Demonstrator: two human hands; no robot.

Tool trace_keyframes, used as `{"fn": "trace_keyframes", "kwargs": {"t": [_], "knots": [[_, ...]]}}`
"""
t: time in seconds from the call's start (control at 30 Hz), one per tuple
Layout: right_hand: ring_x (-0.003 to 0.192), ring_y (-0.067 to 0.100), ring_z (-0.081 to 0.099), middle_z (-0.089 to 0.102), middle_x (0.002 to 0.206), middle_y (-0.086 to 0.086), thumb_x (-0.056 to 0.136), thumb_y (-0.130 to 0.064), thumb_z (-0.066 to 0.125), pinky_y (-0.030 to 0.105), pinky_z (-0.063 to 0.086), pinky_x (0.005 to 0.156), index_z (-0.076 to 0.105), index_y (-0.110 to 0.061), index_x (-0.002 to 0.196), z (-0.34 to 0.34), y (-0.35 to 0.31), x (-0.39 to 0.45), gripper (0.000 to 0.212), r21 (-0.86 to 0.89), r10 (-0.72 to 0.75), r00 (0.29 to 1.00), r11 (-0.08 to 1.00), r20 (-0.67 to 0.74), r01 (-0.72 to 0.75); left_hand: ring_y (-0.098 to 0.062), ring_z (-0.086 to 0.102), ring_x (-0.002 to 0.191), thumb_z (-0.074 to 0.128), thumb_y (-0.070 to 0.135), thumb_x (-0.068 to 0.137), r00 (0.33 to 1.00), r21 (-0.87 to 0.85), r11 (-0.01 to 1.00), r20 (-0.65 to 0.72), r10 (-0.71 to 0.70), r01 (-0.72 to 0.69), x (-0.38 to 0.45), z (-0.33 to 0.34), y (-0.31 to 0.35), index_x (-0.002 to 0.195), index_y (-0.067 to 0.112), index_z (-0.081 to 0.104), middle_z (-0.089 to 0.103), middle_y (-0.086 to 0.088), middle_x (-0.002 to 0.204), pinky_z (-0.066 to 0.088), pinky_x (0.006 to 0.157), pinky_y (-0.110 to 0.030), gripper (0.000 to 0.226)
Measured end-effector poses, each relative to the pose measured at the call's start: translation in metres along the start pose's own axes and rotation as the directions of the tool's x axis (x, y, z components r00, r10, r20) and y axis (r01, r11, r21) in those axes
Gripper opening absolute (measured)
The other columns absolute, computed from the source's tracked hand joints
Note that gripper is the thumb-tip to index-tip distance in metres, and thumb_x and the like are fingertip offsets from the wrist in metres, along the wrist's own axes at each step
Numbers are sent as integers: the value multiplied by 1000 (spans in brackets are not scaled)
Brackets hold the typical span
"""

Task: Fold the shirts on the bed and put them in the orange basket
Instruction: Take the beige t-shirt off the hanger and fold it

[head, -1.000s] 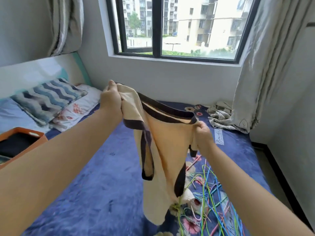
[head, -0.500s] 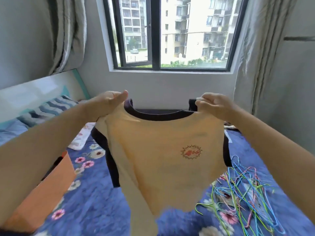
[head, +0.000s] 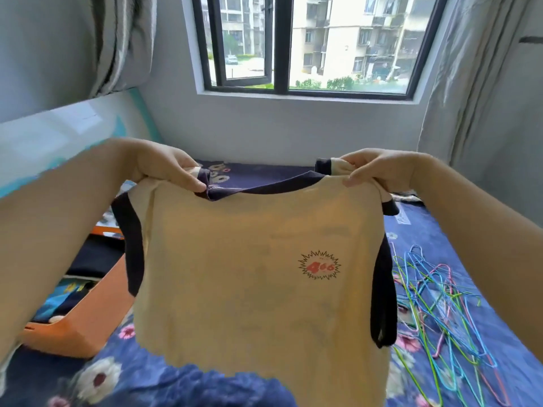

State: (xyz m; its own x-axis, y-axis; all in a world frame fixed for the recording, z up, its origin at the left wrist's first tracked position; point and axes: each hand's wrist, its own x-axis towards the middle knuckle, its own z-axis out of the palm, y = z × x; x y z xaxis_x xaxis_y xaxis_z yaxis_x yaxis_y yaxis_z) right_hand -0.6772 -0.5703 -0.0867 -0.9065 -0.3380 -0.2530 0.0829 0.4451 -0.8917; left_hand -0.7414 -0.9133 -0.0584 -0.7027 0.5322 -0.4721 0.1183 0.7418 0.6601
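Both hands, left hand (head: 164, 168) and right hand (head: 379, 171), pinch the cream shirt (head: 249, 274) shoulders, unfolded above the bed (head: 182, 386); folding and the orange basket (head: 88, 321) remain.

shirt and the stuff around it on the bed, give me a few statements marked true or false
1. Both hands hold the cream shirt up by its shoulders. True: the left hand and right hand each pinch a shoulder.
2. The shirt lies folded flat on the bed. False: it hangs unfolded in the air.
3. The orange basket sits to the left of the shirt. True.
4. The wire hangers are inside the basket. False: they lie loose on the blue bedspread, to the right.
5. The shirt has a green logo. False: the logo is red.
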Motion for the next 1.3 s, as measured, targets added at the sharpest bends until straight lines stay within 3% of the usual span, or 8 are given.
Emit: {"fn": "trace_keyframes", "kwargs": {"t": [0.13,0.3,0.53,0.73,1.0,1.1,1.17,1.3], "knots": [[53,2,56,62,59,-10,79,-13,63,16,47,51,59,-12,80,-4,24,49,4,-9,-42,981,999,-189,41,2,56,48,60,18,87,951,-65,998,-307,-33,14,44,-18,-34,77,14,51,62,-1,71,42,40,-10,14],[75,17,42,42,62,-5,88,2,43,30,28,60,43,-17,62,-24,85,139,32,-662,-55,945,727,-322,-183,-5,50,57,56,20,92,917,15,995,-390,-81,95,133,-30,-82,85,8,57,51,-5,77,37,47,-14,14],[78,25,45,41,72,2,88,-2,37,26,33,56,50,-17,93,-36,160,261,20,-827,109,905,373,-410,-420,-26,49,87,50,16,93,895,352,903,-440,-73,246,283,-50,-139,99,3,59,56,-9,87,35,65,-29,17],[57,28,54,45,81,11,86,4,25,35,48,55,44,-5,82,-32,213,354,21,-359,322,714,693,-622,-626,-29,60,59,30,13,99,835,-2,964,-500,-231,265,386,-45,-196,91,9,41,50,-10,78,46,45,-27,14],[85,30,42,50,101,20,87,3,34,33,30,65,45,-3,90,-61,247,467,13,-310,210,595,694,-776,-649,-30,43,76,33,8,96,695,301,929,-716,72,213,511,-75,-234,90,7,39,48,-16,83,30,61,-37,8],[130,34,32,24,148,16,87,3,35,37,35,95,32,-9,138,-74,273,507,52,-275,222,632,760,-742,-589,-39,44,109,41,9,92,741,224,958,-672,19,179,564,-79,-237,121,7,38,40,-24,128,38,87,-45,29],[143,28,5,-10,156,4,84,3,36,42,24,111,5,-26,148,-71,303,527,77,-305,290,711,753,-641,-582,-37,13,139,54,18,89,822,198,963,-567,-41,184,595,-67,-248,144,22,19,-4,-18,153,22,111,-45,65],[133,28,31,29,144,9,88,-11,41,37,37,96,35,-14,140,-35,380,522,52,-448,345,788,675,-510,-586,-29,-9,143,49,20,93,914,281,940,-399,-71,196,615,-3,-286,149,24,6,-18,-12,154,12,114,-40,71]]}}
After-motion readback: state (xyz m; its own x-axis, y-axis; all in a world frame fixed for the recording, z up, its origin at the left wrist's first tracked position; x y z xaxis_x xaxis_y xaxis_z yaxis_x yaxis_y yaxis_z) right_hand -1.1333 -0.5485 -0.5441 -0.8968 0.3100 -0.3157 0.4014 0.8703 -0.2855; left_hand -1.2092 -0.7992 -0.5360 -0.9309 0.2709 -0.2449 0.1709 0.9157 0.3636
